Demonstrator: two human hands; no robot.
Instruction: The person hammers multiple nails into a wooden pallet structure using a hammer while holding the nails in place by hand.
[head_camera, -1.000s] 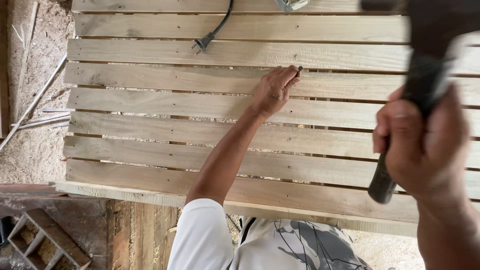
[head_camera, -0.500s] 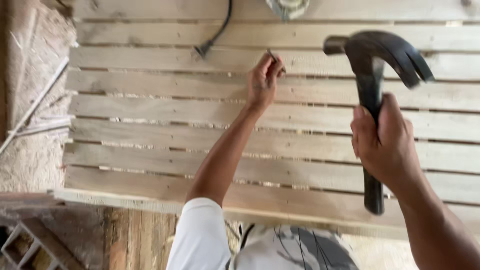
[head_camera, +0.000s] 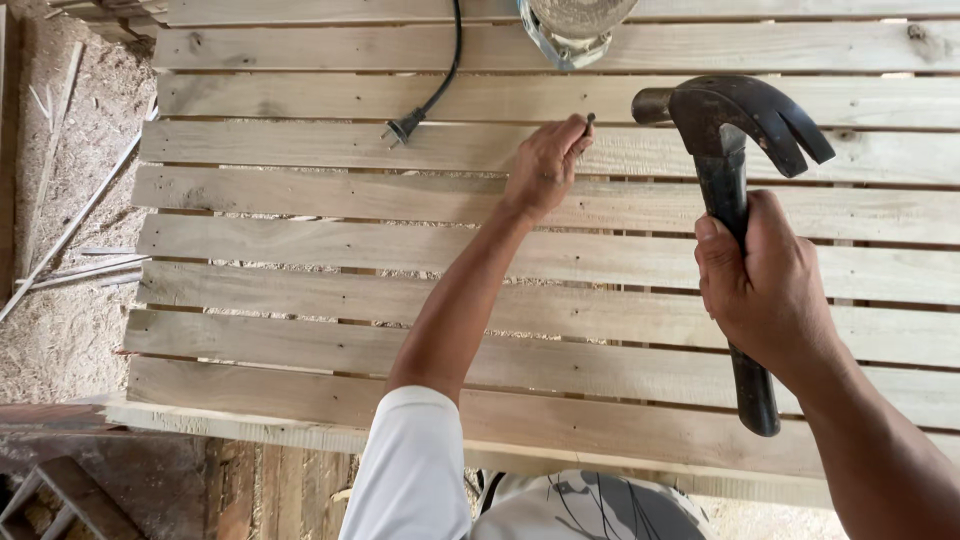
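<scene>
Our left hand (head_camera: 545, 165) pinches a nail (head_camera: 588, 122) upright on the slatted tabletop (head_camera: 300, 240) (pale planks); our right hand (head_camera: 765, 290) grips the claw hammer (head_camera: 735, 130), its head at the nail's three o'clock.

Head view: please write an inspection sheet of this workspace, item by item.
Surface: slatted wooden panel, pale boards with gaps.
Job's things: small nail held upright on a slat; dark claw hammer raised above the boards.
Clutter: round glassy object at the top edge, partly cut off.
Hands: left hand pinches the nail; right hand grips the hammer handle.
Cables: black cord with plug, unplugged, on the slats.
Surroundings: sawdust floor, loose sticks at left.
</scene>
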